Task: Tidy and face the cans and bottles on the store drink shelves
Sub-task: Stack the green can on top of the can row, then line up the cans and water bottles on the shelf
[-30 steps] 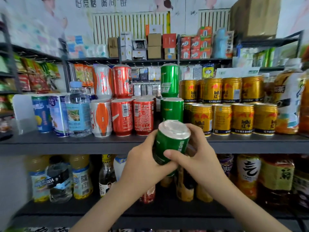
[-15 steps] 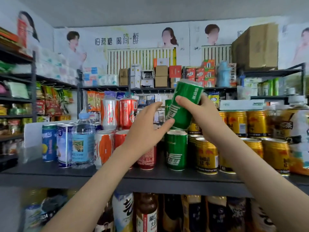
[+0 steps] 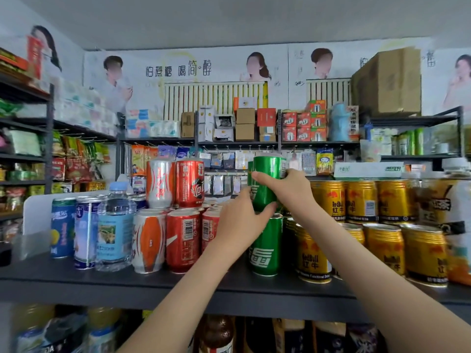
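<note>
Head view, two hands (image 3: 239,222) (image 3: 288,192), one green can (image 3: 266,171)

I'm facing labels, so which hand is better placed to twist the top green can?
Right, probably: the right hand wraps the top green can midway, while the left hand only pinches its base above the lower green can.

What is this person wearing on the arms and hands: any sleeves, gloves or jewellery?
Nothing shows. The left forearm and right forearm are bare down to the frame's lower edge, with no sleeve or cuff in view. The left grip and right grip are bare hands: no gloves, and no ring, watch or bracelet visible on the sides facing the camera.
</note>
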A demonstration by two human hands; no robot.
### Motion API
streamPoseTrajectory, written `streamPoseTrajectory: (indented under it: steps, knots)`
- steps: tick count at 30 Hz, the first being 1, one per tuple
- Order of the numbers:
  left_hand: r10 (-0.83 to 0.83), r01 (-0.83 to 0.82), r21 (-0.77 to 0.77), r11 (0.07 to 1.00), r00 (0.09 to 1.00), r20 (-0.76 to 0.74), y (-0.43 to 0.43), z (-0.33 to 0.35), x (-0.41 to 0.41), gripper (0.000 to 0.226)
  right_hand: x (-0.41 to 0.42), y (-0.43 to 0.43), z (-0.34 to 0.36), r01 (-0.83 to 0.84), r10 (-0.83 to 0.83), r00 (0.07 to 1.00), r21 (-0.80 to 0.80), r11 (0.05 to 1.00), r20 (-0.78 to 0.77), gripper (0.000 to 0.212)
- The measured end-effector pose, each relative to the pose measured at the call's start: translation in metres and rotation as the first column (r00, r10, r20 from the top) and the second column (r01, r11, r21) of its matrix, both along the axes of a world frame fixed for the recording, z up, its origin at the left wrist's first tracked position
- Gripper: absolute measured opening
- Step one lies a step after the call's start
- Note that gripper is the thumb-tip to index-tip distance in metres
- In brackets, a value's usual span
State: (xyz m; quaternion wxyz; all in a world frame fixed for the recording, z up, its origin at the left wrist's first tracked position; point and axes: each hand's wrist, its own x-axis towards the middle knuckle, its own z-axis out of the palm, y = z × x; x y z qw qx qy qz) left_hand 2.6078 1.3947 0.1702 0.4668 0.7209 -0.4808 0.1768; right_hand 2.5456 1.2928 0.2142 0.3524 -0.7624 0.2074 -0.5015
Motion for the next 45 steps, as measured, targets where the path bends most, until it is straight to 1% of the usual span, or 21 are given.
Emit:
streamPoseTrajectory:
  steps: [3,7,10,13,16,17,19,22,25,27,29,34,37,40,43,45]
  knots:
    - [0.027,-0.027,-0.004,1.000,0.999,-0.025,-0.010,-0.002,-0.001,0.050,-0.001,0.001,0.000,-0.046,0.046,0.998,-0.020,0.999,-0.032,0.072]
    - [0.075,-0.075,-0.007,0.997,0.997,0.009,-0.014,-0.006,-0.004,0.058,-0.007,0.003,-0.005,-0.103,0.100,0.991,-0.025,0.994,-0.084,0.063]
    - [0.068,-0.068,-0.004,0.998,0.998,0.015,-0.012,-0.007,-0.005,0.059,-0.010,0.003,-0.009,-0.143,0.139,0.986,-0.039,0.989,-0.091,0.065]
    - [0.056,-0.055,-0.025,0.998,0.998,0.035,-0.010,-0.009,-0.004,0.058,-0.009,0.001,-0.015,-0.170,0.166,0.984,-0.069,0.983,-0.064,0.077]
    - [0.059,-0.059,-0.010,0.998,0.993,0.103,-0.005,-0.007,-0.001,0.068,-0.008,0.002,-0.021,-0.141,0.140,0.990,-0.145,0.979,-0.020,0.098]
    - [0.056,-0.056,-0.002,0.998,0.990,0.133,-0.003,-0.005,0.001,0.074,-0.008,0.003,-0.024,-0.129,0.130,0.991,-0.183,0.975,-0.004,0.106]
    - [0.073,-0.081,0.034,0.996,0.977,0.200,0.003,-0.002,0.005,0.079,-0.012,0.007,-0.029,-0.090,0.093,0.996,-0.300,0.950,-0.004,0.111]
    - [0.149,-0.176,0.066,0.982,0.944,0.294,0.016,-0.001,0.003,0.071,-0.019,0.018,-0.037,0.061,-0.054,0.998,-0.493,0.868,0.030,0.099]
    - [0.223,-0.257,0.037,0.966,0.895,0.386,0.031,-0.008,0.002,0.066,-0.023,0.033,-0.047,0.193,-0.160,0.981,-0.588,0.786,0.108,0.083]
    - [0.243,-0.269,0.011,0.963,0.885,0.396,0.044,-0.014,0.004,0.061,-0.023,0.043,-0.053,0.244,-0.179,0.970,-0.632,0.736,0.166,0.073]
    - [0.275,-0.288,-0.027,0.957,0.877,0.395,0.061,-0.021,0.009,0.058,-0.020,0.055,-0.058,0.262,-0.163,0.964,-0.663,0.701,0.209,0.066]
    - [0.394,-0.365,-0.147,0.919,0.836,0.381,0.117,-0.046,0.039,0.049,0.000,0.096,-0.085,0.187,-0.081,0.980,-0.716,0.673,0.181,0.054]
    - [0.452,-0.427,-0.150,0.892,0.815,0.363,0.160,-0.067,0.071,0.053,0.027,0.131,-0.102,0.143,-0.050,0.988,-0.718,0.681,0.149,0.053]
    - [0.496,-0.488,-0.124,0.864,0.780,0.382,0.207,-0.085,0.115,0.056,0.067,0.176,-0.111,0.102,-0.017,0.992,-0.730,0.676,0.123,0.053]
    - [0.513,-0.504,-0.134,0.853,0.763,0.394,0.244,-0.092,0.157,0.052,0.115,0.213,-0.112,0.118,-0.075,0.993,-0.727,0.677,0.091,0.060]
    - [0.503,-0.491,-0.143,0.859,0.759,0.414,0.261,-0.091,0.183,0.049,0.146,0.231,-0.108,0.194,-0.190,0.978,-0.696,0.691,0.084,0.063]
